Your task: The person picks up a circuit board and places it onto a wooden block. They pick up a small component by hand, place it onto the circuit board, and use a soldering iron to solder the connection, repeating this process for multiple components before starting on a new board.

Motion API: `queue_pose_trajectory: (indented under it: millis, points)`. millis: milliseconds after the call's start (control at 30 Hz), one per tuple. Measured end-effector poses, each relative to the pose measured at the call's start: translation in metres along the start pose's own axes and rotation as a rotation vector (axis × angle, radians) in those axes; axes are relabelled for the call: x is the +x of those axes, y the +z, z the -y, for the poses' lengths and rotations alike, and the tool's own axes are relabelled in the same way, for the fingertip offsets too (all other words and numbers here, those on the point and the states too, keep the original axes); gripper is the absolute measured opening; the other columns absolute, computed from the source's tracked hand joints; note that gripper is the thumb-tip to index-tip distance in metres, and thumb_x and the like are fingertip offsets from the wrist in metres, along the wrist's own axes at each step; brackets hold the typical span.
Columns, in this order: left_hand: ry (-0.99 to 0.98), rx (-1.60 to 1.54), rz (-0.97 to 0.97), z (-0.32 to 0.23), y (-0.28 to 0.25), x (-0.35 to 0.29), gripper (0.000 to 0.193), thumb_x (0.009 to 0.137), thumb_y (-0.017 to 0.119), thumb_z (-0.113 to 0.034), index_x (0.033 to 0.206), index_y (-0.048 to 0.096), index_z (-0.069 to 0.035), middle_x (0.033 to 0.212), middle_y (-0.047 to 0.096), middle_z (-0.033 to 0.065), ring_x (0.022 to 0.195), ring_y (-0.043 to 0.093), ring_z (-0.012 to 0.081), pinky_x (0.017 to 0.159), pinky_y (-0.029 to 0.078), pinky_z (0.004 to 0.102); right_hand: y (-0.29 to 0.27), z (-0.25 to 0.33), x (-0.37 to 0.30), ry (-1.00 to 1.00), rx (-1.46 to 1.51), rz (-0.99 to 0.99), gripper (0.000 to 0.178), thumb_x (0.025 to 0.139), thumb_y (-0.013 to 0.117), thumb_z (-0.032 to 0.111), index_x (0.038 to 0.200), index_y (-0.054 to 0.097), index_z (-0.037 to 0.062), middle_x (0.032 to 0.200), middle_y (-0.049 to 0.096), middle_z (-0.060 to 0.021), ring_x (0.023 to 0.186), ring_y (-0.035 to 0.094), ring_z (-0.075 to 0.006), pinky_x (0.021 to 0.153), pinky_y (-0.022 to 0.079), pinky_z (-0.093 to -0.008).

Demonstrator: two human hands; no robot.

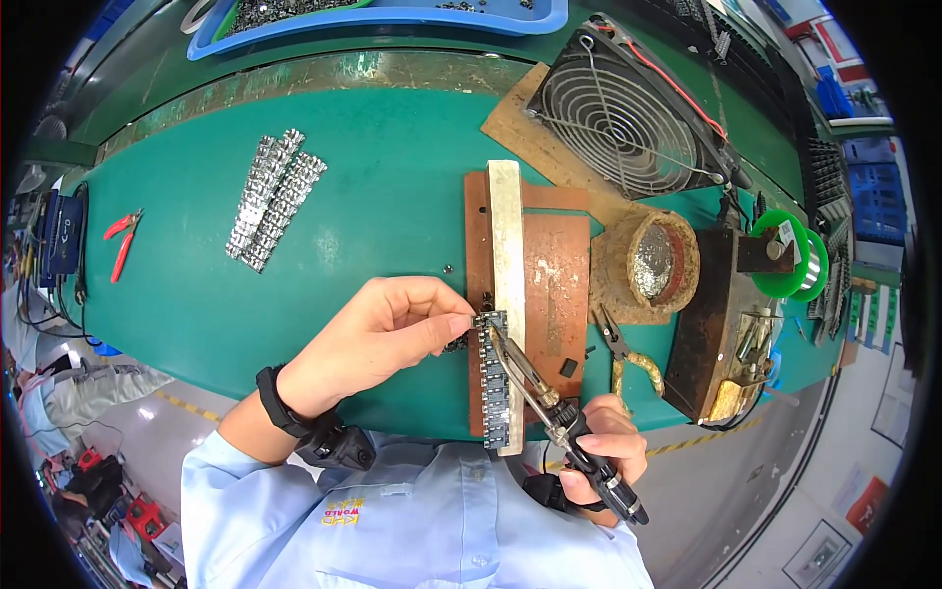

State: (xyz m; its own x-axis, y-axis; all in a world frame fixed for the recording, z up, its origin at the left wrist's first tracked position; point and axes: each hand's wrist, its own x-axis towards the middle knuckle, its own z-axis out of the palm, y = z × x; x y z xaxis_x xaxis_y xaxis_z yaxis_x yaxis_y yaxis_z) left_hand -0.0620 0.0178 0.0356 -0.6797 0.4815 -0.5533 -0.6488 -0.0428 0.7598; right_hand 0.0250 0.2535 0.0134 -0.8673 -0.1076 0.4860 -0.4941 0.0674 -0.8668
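Note:
My right hand [610, 450] is wrapped round the dark handle of a soldering iron [557, 416]. Its tip rests at the upper part of a strip of small black components [497, 398]. That strip lies along a pale straight bar [506, 236] on a reddish-brown board [555, 285]. From the left, my left hand [388, 329] reaches to the strip's far end with thumb and forefinger pinched together. Whatever sits between those fingertips is too small to make out. Small dark parts lie partly hidden under this hand.
Two silvery component strips [277, 201] and red-handled cutters [124, 241] lie on the left of the green mat [383, 196]. At the right stand a fan [623, 118], a round solder pot [659, 260], pliers [618, 348], a metal box [708, 314] and a green wire spool [790, 255]. Behind is a blue tray [392, 18].

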Motion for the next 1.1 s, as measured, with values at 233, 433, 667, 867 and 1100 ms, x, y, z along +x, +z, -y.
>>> queue_pose_trajectory:
  millis: [233,433,667,867,1100]
  points:
    - [0.017,0.039,0.002,0.0014,-0.0011,0.0008,0.013,0.086,0.056,-0.015,0.088,0.058,-0.002,0.066,0.048,-0.0059,0.055,0.039,0.0001,0.046,0.029,0.0158,0.0042,-0.0031,-0.0005,0.012,-0.003,-0.013,0.034,0.058,0.075,0.012,0.085,0.056,0.0009,0.049,0.050,-0.0035,0.041,0.045,-0.0166,0.048,0.036,-0.0299]
    - [0.057,0.032,0.022,0.0029,-0.0014,0.0018,0.014,0.086,0.056,-0.017,0.084,0.057,-0.003,0.066,0.049,-0.0060,0.056,0.040,0.0001,0.048,0.030,0.0157,0.0054,-0.0030,-0.0002,0.021,-0.013,-0.017,0.033,0.058,0.075,0.012,0.084,0.057,0.0011,0.050,0.050,-0.0037,0.041,0.046,-0.0167,0.049,0.036,-0.0298]
    - [0.058,0.031,0.025,0.0031,-0.0009,0.0026,0.014,0.087,0.056,-0.018,0.082,0.056,-0.005,0.067,0.049,-0.0061,0.057,0.041,-0.0001,0.049,0.031,0.0152,0.0040,-0.0016,0.0041,0.008,-0.036,0.036,0.033,0.059,0.075,0.013,0.084,0.057,0.0013,0.050,0.050,-0.0040,0.041,0.045,-0.0171,0.049,0.036,-0.0299]
    - [0.063,0.021,0.035,0.0036,-0.0018,0.0022,0.014,0.087,0.055,-0.018,0.083,0.055,-0.005,0.068,0.049,-0.0060,0.059,0.042,-0.0001,0.050,0.031,0.0149,0.0038,-0.0002,0.0039,-0.015,-0.055,0.038,0.034,0.060,0.074,0.014,0.086,0.056,0.0017,0.050,0.049,-0.0040,0.041,0.045,-0.0174,0.048,0.037,-0.0302]
    - [0.071,0.015,0.029,0.0057,-0.0019,0.0020,0.013,0.087,0.055,-0.017,0.083,0.055,-0.004,0.069,0.049,-0.0057,0.061,0.043,-0.0001,0.051,0.032,0.0148,0.0030,0.0007,0.0035,-0.018,-0.054,0.044,0.034,0.061,0.074,0.015,0.086,0.056,0.0017,0.050,0.049,-0.0038,0.041,0.045,-0.0174,0.048,0.037,-0.0301]
